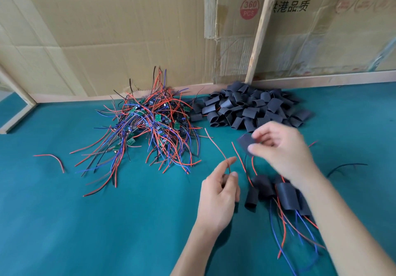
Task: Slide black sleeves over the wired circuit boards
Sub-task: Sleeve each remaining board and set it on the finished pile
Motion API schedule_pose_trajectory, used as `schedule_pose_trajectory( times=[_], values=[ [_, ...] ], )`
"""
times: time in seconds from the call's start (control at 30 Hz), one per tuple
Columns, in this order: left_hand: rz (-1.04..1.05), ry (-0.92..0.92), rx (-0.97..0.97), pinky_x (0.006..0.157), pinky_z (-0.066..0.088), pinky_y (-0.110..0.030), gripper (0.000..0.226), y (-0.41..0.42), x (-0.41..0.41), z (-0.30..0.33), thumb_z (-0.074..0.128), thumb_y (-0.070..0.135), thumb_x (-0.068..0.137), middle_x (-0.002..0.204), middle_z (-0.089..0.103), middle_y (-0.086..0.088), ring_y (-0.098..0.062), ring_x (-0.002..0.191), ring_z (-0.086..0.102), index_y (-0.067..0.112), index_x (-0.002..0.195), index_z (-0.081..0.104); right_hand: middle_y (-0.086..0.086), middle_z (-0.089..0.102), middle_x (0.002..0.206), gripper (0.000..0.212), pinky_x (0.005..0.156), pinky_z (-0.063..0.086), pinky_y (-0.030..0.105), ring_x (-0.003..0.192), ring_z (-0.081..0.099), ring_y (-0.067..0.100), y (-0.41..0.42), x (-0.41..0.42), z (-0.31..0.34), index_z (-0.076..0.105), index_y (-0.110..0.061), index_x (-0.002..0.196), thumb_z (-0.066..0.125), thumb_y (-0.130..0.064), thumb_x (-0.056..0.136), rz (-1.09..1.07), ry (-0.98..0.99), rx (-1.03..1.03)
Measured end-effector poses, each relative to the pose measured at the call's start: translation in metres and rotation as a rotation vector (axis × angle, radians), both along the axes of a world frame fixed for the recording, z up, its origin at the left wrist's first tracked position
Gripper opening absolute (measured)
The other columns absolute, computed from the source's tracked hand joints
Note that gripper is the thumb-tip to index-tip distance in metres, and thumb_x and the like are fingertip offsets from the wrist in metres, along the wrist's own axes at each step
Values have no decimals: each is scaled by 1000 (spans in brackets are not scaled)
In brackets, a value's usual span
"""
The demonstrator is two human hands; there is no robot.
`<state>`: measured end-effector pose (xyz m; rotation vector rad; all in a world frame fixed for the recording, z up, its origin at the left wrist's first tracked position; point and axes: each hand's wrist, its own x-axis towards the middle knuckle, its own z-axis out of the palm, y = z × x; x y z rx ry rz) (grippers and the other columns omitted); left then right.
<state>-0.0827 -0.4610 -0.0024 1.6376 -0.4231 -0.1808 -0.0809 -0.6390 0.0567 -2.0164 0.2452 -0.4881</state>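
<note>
A tangled heap of green circuit boards with red, blue and black wires (147,125) lies at the table's centre back. To its right is a pile of loose black sleeves (248,108). My right hand (282,149) pinches one black sleeve (244,141) between thumb and fingers, in front of that pile. My left hand (218,192) pinches a red wire (216,147) that arcs up and back from its fingertips. Beneath my right forearm lie several boards covered by sleeves (278,194), their wires trailing toward me.
The teal table surface (85,222) spreads across the front and left. Cardboard sheets (120,29) and a wooden batten (260,29) wall off the back. A stray red wire (53,160) lies at the left, a stray black wire (345,167) at the right.
</note>
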Motion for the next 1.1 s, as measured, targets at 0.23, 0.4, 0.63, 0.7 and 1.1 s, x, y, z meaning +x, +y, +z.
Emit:
schedule_pose_trajectory(
  times=[0.23, 0.4, 0.63, 0.7, 1.1],
  values=[
    [16, -43, 39, 53, 36, -26, 22, -1, -5, 2, 40, 17, 93, 58, 46, -1, -16, 56, 39, 14, 104, 59, -8, 75, 95, 31, 68, 50, 23, 67, 62, 12, 36, -22, -15, 74, -34, 93, 81, -23, 65, 245, 58, 160],
    [-3, -94, 115, 52, 35, -36, 15, -3, -5, 0, 39, 15, 92, 65, 50, -15, -33, 62, 41, 10, 87, 52, -1, 77, 96, 33, 72, 53, 26, 72, 62, 17, 27, -28, -16, 70, -28, 90, 90, -26, 64, 290, 66, 298],
    [-39, -157, 189, 53, 32, -29, 36, -6, -5, -7, 43, 22, 100, 54, 39, 6, -20, 53, 34, 34, 126, 64, 14, 77, 100, 45, 66, 55, 20, 79, 68, 17, -6, -27, -10, 81, -16, 97, 91, -29, 56, -13, -157, 714],
    [-45, -222, 259, 51, 31, -24, 36, -8, -7, -7, 42, 25, 99, 53, 42, 9, -13, 50, 33, 34, 127, 64, 5, 76, 88, 38, 66, 55, 20, 71, 66, 14, -12, -28, -8, 78, -13, 93, 87, -30, 60, -140, -240, 825],
    [-54, -400, 527, 66, 50, -42, 41, -12, -12, -6, 40, 30, 96, 64, 49, 4, -27, 64, 43, 40, 134, 55, -1, 74, 77, 15, 61, 55, 22, 63, 64, 13, -1, -27, -2, 75, -14, 91, 85, -18, 80, -218, -351, 758]
  ],
)
